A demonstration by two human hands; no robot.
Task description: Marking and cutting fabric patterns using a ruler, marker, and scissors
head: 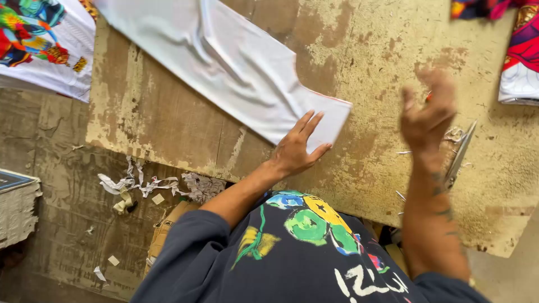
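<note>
1 worn table [359, 50]; 1 white cloth strip [236, 62] runs far left to centre. 1 pair of scissors [460, 151] at right. Left hand [297, 148] flat, open, pressing the strip's near end. Right hand [429, 112] raised, fingers loosely curled, empty.

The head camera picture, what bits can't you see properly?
- Right hand: blurred in the head view, so its fingers are unclear.
- Scissors: partly hidden behind the right forearm.
- White cloth: its far end is cut off by the top edge; the left hand rests on its near end.
- Printed fabric: cut off by the right edge.
</note>
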